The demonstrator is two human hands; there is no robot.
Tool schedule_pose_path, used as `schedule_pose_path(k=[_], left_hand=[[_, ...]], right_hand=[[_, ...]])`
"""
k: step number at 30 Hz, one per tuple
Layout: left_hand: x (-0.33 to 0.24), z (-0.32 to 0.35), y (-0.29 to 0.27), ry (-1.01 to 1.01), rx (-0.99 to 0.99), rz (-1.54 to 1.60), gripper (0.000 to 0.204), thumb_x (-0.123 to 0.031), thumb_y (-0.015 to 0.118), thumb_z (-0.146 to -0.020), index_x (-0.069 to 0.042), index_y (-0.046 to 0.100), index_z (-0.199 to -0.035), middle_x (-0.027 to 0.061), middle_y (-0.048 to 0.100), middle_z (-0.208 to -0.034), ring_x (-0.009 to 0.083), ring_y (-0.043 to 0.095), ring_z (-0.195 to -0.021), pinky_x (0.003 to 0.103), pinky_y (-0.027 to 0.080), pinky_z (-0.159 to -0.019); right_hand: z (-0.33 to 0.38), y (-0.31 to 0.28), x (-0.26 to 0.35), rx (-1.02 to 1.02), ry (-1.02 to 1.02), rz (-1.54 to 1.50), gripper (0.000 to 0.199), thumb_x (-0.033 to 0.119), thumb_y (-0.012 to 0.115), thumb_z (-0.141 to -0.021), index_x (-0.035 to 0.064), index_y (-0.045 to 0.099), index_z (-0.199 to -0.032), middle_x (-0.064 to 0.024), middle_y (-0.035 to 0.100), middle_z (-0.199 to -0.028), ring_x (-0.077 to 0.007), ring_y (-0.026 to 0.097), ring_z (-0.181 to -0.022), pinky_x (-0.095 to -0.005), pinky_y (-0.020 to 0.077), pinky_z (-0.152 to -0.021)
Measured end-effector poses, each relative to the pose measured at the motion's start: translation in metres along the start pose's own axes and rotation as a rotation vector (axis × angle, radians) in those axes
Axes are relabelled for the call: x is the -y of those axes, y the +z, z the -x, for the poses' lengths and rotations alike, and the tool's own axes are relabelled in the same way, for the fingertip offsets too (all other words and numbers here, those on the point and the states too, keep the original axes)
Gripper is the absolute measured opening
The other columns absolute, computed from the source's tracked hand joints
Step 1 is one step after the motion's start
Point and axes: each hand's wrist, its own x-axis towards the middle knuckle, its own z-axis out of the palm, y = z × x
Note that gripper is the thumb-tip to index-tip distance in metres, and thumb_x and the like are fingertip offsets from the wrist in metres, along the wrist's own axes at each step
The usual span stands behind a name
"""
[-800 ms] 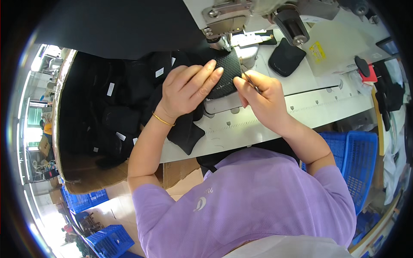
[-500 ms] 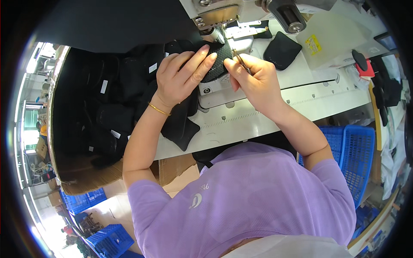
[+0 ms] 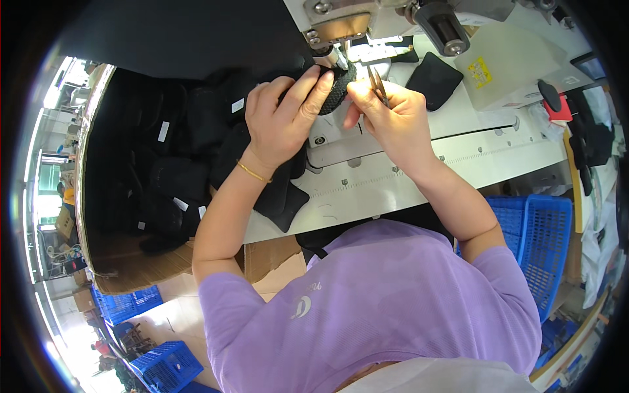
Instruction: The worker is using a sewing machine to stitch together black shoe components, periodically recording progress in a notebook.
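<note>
A black textured fabric piece with a curved edge lies beneath the presser foot of a sewing machine. On its left side, my left hand grips it, thumb and fingers close together near the foot. My right hand is closed around thread snips, whose two pointed blades stick up slightly apart. Its thumb and forefinger are at the piece's right edge; whether they touch it is hard to tell.
Another black piece rests on the white machine bed at right. Left of my arm, a cardboard box holds several black pieces with white labels. Blue plastic crates stand at lower right, more at lower left. A dark panel fills the upper left.
The snips' blades have parted and moved slightly right, away from the fabric. The fabric's edge looks turned beneath the foot. The whole view has shifted a little.
</note>
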Motion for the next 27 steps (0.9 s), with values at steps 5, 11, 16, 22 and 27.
schedule_pose_path(k=[5, 11, 16, 22, 27], left_hand=[[-0.018, -0.022, -0.022, 0.003, 0.006, 0.034, 0.033, -0.009, 0.066, -0.069, -0.006, 0.072, -0.101, 0.0039, 0.068, -0.102, 0.0164, 0.058, -0.081, 0.03, 0.044, -0.069], [-0.033, -0.036, -0.024, -0.038, 0.063, -0.001, 0.028, -0.01, 0.065, -0.068, 0.0, 0.069, -0.095, 0.0063, 0.065, -0.096, 0.0184, 0.058, -0.082, 0.031, 0.044, -0.074], [-0.037, -0.045, -0.021, -0.072, 0.13, -0.076, 0.023, -0.017, 0.065, -0.076, -0.001, 0.067, -0.093, 0.0065, 0.061, -0.093, 0.0193, 0.056, -0.083, 0.033, 0.044, -0.075], [-0.064, -0.052, -0.046, -0.196, 0.431, -0.363, 0.023, -0.02, 0.065, -0.084, -0.001, 0.059, -0.096, 0.0072, 0.055, -0.09, 0.0213, 0.054, -0.082, 0.035, 0.044, -0.076], [-0.072, -0.053, -0.06, -0.12, 0.328, -0.142, 0.017, -0.005, 0.065, -0.08, 0.001, 0.057, -0.093, 0.0115, 0.054, -0.09, 0.0248, 0.056, -0.083, 0.037, 0.048, -0.074]], right_hand=[[-0.001, -0.008, -0.001, 0.01, 0.051, -0.046, 0.032, 0.023, 0.059, -0.095, 0.0035, 0.066, -0.071, 0.0021, 0.06, -0.058, -0.001, 0.039, -0.048, -0.0222, 0.0292, -0.045], [-0.001, -0.009, 0.002, 0.021, 0.107, -0.184, 0.027, 0.022, 0.06, -0.095, 0.004, 0.067, -0.076, -0.0009, 0.063, -0.06, -0.0012, 0.04, -0.047, -0.0206, 0.0296, -0.043], [0.0, -0.006, 0.003, 0.018, 0.132, -0.207, 0.025, 0.021, 0.059, -0.095, 0.0035, 0.068, -0.078, -0.002, 0.064, -0.061, -0.0015, 0.041, -0.047, -0.0204, 0.0304, -0.043], [-0.001, -0.006, 0.004, 0.004, 0.121, -0.185, 0.026, 0.021, 0.059, -0.095, 0.003, 0.068, -0.079, -0.0027, 0.065, -0.063, -0.0014, 0.041, -0.047, -0.0202, 0.0297, -0.042], [-0.001, -0.01, 0.004, 0.016, 0.141, -0.222, 0.028, 0.021, 0.06, -0.095, 0.0039, 0.064, -0.073, -0.0027, 0.064, -0.063, -0.0019, 0.039, -0.046, -0.0208, 0.0279, -0.041]])
